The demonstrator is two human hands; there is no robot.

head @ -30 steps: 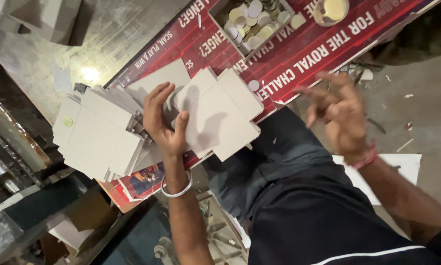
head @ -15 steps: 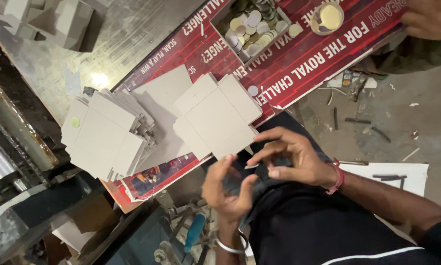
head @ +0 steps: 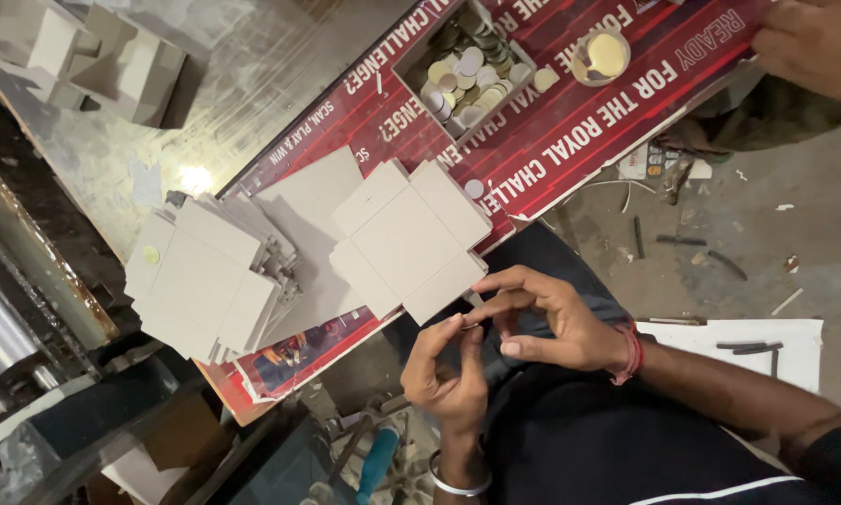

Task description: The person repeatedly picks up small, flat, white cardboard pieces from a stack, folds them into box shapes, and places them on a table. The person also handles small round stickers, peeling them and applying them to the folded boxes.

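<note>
Small thin piece (head: 472, 325), too small to identify, pinched betw. fingertips of left hand (head: 446, 374) & right hand (head: 551, 323), held over lap, just below cross-shaped cardboard blank (head: 409, 238) on tabletop (head: 252, 65); blank stack (head: 205, 281) lies w/in reach at left.

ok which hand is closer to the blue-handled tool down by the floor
Left. The left hand is just up and right of the blue-handled tool. The right hand is further right and higher, on the far side of the left hand.
</note>
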